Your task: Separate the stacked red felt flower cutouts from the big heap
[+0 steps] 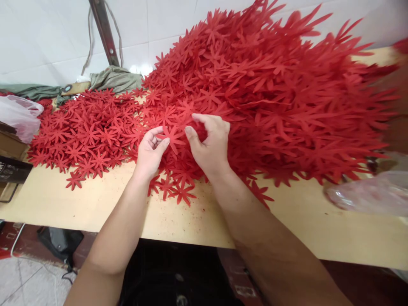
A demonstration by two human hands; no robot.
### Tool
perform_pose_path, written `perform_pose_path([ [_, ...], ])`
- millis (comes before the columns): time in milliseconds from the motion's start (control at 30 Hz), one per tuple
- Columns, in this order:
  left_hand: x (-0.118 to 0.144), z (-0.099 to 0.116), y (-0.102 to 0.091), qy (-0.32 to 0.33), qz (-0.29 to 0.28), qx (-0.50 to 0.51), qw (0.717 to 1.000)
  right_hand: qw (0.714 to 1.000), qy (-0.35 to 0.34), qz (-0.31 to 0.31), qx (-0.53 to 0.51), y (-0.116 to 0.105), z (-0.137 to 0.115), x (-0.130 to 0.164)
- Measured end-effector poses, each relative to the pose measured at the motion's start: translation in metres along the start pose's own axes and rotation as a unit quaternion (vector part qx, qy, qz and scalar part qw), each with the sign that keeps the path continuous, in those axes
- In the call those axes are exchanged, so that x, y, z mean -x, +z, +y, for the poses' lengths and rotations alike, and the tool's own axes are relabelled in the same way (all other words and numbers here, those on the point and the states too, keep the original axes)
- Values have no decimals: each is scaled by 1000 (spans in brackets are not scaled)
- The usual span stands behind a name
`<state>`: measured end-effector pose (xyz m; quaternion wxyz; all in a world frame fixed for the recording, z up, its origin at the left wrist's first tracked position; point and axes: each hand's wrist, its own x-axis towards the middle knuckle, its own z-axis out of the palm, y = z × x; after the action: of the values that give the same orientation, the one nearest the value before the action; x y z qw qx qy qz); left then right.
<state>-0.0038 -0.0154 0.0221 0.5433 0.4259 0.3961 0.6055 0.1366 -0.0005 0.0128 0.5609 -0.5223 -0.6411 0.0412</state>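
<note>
Between the thumb and fingers of my left hand (153, 146) is a red flower cutout (174, 139) with several narrow petals. Just to its right, my right hand (210, 140) is raised with thumb and forefinger apart and nothing visible between them. Behind and right of my hands rises a tall heap of red flower cutouts (270, 93). A lower pile of similar cutouts (86, 131) spreads to the left. A few loose cutouts (183, 192) lie on the table below my hands.
The pale wooden table (95, 208) runs along a white tiled wall (63, 34). A clear plastic bag (372, 193) lies at the right, a white plastic bag (21, 114) at the left. Grey-green cloth (114, 80) and a metal bar (105, 32) are at the back.
</note>
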Motion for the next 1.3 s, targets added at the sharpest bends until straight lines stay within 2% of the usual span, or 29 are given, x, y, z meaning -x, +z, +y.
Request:
perform_pose_path([
  [100,1,1,2,-5,-28,9,1000,999,-32,-28,22,-2,-6,0],
  [200,-1,0,0,6,-50,-3,999,994,-24,-92,-58,-2,-12,2],
  [300,-1,-4,-1,21,-66,-28,997,973,32,-157,-169,1,-12,4],
  [400,1,-6,1,43,-60,-72,995,933,106,-198,-281,5,-9,4],
  [467,3,-7,4,71,-39,-112,990,923,134,-184,-311,7,-8,3],
  [600,4,-5,4,161,62,-222,960,941,169,-124,-266,6,-5,0],
  [667,3,-4,2,176,97,-238,950,950,181,-112,-230,4,-3,-2],
  [733,2,-4,1,164,93,-223,956,957,183,-113,-193,1,-3,-3],
  [867,6,-5,6,128,16,-210,969,974,139,-118,-134,-2,-5,-3],
  [967,9,-6,9,98,-27,-206,973,972,134,-125,-146,-1,-8,-2],
  [1133,7,-8,9,77,-15,-190,979,925,171,-180,-288,4,-11,0],
  [1233,2,-10,8,66,17,-138,988,890,185,-223,-353,7,-14,1],
  [1300,-1,-11,8,60,30,-98,993,882,190,-229,-365,8,-14,2],
])
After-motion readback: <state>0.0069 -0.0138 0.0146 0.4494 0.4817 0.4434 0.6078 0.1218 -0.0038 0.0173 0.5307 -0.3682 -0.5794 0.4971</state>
